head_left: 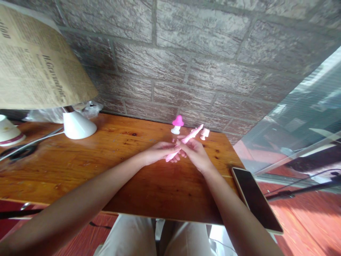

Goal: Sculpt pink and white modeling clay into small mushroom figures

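Observation:
A long pink strip of what looks like modelling clay [194, 133] is held slantwise above the table, its far end pointing up to the right. My left hand [160, 152] grips its lower part, fingers curled beneath and thumb near the top. Higher up, my right hand [195, 152] has its fingers closed around the same strip, thumb pressed on it close to the left thumb. Just beyond the hands stands a small mushroom figure [178, 122] with a bright pink cap and white stem. A small pale pink piece on a stem [205, 133] stands right of the strip's far end.
A lamp with a newspaper-print shade [45, 67] and white base [78, 125] stands at left. Beside it are a paper cup [9, 131], dark-handled scissors [20, 152] and clear plastic [45, 115]. A tablet [255, 199] lies along the right edge of the wooden table [119, 131]. A brick wall [160, 74] rises behind.

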### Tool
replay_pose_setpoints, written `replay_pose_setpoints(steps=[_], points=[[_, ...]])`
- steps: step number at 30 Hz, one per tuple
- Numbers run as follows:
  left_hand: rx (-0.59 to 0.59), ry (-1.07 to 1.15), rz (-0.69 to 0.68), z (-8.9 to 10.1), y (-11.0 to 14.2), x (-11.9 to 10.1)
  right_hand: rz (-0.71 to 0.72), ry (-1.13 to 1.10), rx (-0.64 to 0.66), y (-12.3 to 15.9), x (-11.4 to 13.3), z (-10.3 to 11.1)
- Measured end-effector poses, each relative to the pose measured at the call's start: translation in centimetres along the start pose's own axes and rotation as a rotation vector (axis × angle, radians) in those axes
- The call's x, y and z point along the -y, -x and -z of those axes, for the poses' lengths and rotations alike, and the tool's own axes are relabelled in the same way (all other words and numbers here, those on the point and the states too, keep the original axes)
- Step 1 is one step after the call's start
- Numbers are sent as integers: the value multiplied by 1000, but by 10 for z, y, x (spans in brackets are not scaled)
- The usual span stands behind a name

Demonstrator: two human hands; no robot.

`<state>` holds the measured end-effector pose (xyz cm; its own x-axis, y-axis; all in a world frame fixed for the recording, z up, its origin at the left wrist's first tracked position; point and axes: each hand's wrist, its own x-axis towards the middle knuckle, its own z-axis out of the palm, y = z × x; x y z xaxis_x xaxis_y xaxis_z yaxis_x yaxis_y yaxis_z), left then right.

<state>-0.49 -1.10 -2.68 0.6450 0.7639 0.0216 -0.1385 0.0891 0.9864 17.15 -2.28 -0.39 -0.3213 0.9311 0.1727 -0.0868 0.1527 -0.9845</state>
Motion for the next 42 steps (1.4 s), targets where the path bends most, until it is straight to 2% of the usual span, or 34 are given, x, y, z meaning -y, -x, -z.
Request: replay_pose_setpoints(steps=[18, 42], points=[[-27, 31, 19, -4, 1, -5, -51, 34, -118, 1, 5, -2], [-12, -14, 39, -1, 2, -4, -67, 42, -112, 1, 4, -1]])
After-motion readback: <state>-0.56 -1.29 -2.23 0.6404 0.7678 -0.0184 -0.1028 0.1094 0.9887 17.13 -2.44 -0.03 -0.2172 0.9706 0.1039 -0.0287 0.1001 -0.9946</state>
